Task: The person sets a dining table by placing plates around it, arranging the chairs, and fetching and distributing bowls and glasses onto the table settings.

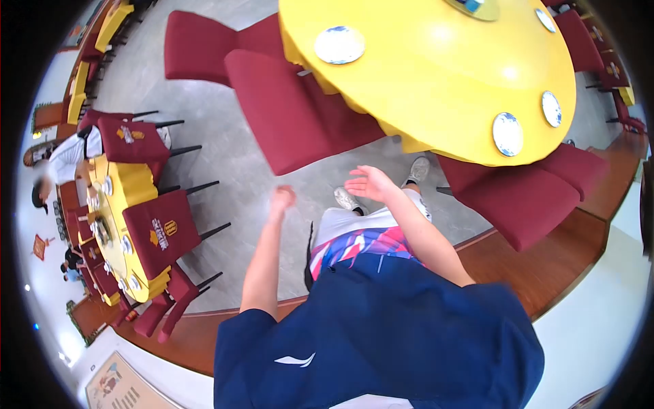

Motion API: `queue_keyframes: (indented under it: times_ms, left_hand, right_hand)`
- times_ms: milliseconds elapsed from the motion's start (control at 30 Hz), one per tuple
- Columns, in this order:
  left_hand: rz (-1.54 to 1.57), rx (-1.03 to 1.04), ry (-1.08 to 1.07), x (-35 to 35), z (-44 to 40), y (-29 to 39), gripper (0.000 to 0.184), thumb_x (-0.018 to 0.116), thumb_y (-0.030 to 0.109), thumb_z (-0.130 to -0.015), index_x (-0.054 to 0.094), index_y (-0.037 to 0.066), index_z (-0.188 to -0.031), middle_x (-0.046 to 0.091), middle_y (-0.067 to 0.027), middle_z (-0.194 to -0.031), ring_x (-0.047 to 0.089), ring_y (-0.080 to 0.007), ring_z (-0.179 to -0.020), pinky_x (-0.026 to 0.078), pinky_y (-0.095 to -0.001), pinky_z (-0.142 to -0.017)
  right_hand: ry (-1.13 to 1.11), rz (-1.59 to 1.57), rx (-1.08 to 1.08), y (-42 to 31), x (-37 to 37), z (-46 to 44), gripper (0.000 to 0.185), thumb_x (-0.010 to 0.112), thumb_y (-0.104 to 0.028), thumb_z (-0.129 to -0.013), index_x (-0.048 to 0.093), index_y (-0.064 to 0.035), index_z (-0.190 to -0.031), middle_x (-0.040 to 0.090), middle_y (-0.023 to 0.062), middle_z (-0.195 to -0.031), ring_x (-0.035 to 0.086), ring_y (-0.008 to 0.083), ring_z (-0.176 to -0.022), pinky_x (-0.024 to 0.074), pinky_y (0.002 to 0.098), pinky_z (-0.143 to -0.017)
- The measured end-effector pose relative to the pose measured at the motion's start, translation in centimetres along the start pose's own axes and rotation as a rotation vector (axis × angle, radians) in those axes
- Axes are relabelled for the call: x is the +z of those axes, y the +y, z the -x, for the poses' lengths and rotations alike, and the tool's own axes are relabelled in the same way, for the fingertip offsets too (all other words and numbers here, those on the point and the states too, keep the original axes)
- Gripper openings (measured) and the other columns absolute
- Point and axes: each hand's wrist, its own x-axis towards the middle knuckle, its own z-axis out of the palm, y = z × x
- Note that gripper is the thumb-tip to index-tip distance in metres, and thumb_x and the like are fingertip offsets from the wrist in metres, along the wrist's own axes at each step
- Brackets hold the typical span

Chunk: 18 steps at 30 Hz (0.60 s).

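My left hand (283, 199) is raised over the grey floor, just below the near corner of a maroon-covered chair (293, 109). Motion blurs its fingers, and no object shows in it. To its right, my right hand (371, 184) hovers in front of my white shorts, palm partly turned up, fingers apart and holding nothing. The round table (436, 88) with a yellow cloth stands ahead of both hands. On it lie white plates with blue patterns, among them one plate (339, 45) at the left and another plate (507, 134) near the front edge.
A second maroon chair (518, 198) stands at the right, by the brown wooden floor border. On the left, maroon chairs (163, 228) surround another yellow-clothed table (126, 225) set with dishes. A person in a white top (65, 160) is beyond it.
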Motion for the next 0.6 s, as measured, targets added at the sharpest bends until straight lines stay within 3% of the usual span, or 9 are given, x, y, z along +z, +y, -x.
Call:
queue_keyframes:
  times_ms: [67,100,167,300,333,400,433,533,600]
  left_hand:
    - [0.055,0.033,0.196,-5.6,-2.2,7.4,0.035,0.056,0.035,-0.092,0.057,0.0,-0.096,0.063,-0.0104,-0.073,0.06,-0.0175,-0.059,0.05,-0.0333,-0.051]
    - [0.115,0.074,0.214,-6.3,-1.6,12.8,0.055,0.053,0.043,-0.093,0.055,-0.006,-0.117,0.064,-0.0223,-0.105,0.065,-0.0297,-0.096,0.056,-0.0421,-0.076]
    - [0.222,0.114,0.126,-6.1,-1.3,22.3,0.087,0.064,0.054,-0.086,0.033,-0.006,-0.142,0.048,-0.0296,-0.134,0.049,-0.035,-0.126,0.047,-0.0522,-0.095]
    - [-0.07,0.153,-0.033,-0.6,-2.6,32.0,0.093,0.076,0.046,-0.078,0.031,-0.005,-0.142,0.055,-0.024,-0.129,0.058,-0.0323,-0.114,0.05,-0.0456,-0.091]
    - [-0.216,0.414,0.05,-0.2,-8.9,28.6,0.092,0.082,0.04,-0.071,0.035,-0.004,-0.137,0.065,-0.0234,-0.111,0.065,-0.034,-0.102,0.052,-0.0402,-0.089]
    - [-0.377,0.343,0.331,2.3,-5.8,29.5,0.096,0.081,0.033,-0.069,0.027,-0.003,-0.139,0.064,-0.0277,-0.112,0.063,-0.0392,-0.105,0.051,-0.0411,-0.091]
    - [-0.402,0.329,0.368,2.5,-5.6,29.5,0.092,0.08,0.029,-0.069,0.027,-0.003,-0.138,0.063,-0.0289,-0.112,0.063,-0.0409,-0.105,0.051,-0.0433,-0.092]
    - [-0.413,0.309,0.397,2.3,-5.5,30.1,0.082,0.075,0.02,-0.071,0.029,-0.002,-0.136,0.062,-0.0303,-0.112,0.062,-0.043,-0.105,0.05,-0.0456,-0.093]
    - [-0.415,0.28,0.353,1.7,-5.6,30.4,0.08,0.073,0.017,-0.071,0.029,-0.001,-0.136,0.062,-0.0301,-0.113,0.063,-0.0424,-0.105,0.05,-0.0449,-0.093]
  right_hand:
    - [0.052,0.058,0.02,0.9,7.3,-1.5,0.06,0.04,-0.042,-0.1,0.027,-0.0019,-0.143,0.047,0.0347,-0.129,0.055,0.0441,-0.114,0.0475,0.0547,-0.096]
    - [0.108,0.105,0.036,1.2,10.3,-1.8,0.066,0.038,-0.045,-0.101,0.018,-0.003,-0.148,0.04,0.0367,-0.136,0.051,0.0472,-0.12,0.0447,0.0588,-0.098]
    - [0.086,0.047,0.044,1.2,14.3,-3.2,0.07,0.038,-0.048,-0.1,0.015,-0.0022,-0.148,0.037,0.0359,-0.138,0.048,0.0483,-0.123,0.0426,0.0611,-0.099]
    - [-0.055,-0.094,0.064,0.3,16.9,-5.9,0.076,0.037,-0.054,-0.098,0.011,-0.0048,-0.15,0.032,0.032,-0.143,0.045,0.0494,-0.125,0.0374,0.0646,-0.103]
    - [-0.057,-0.092,0.061,0.5,16.8,-6.8,0.076,0.037,-0.054,-0.098,0.011,-0.0048,-0.15,0.032,0.032,-0.143,0.045,0.0494,-0.125,0.0374,0.0646,-0.103]
    - [-0.019,-0.235,0.122,1.1,16.8,-8.2,0.077,0.036,-0.058,-0.097,0.011,-0.0089,-0.151,0.03,0.0298,-0.145,0.046,0.0507,-0.122,0.0354,0.0657,-0.104]
    - [0.134,-0.253,0.155,1.0,18.3,-7.7,0.072,0.036,-0.059,-0.096,0.023,-0.0115,-0.149,0.039,0.0227,-0.143,0.049,0.0437,-0.123,0.0403,0.0612,-0.102]
    - [0.141,-0.456,-0.049,2.2,18.5,-10.4,0.067,0.035,-0.06,-0.097,0.036,-0.0123,-0.144,0.048,0.0142,-0.138,0.048,0.0347,-0.127,0.0426,0.0559,-0.101]
    - [0.169,-0.51,0.0,3.4,18.5,-11.2,0.066,0.034,-0.062,-0.096,0.043,-0.0145,-0.14,0.054,0.0073,-0.134,0.049,0.0267,-0.127,0.0442,0.0507,-0.1]
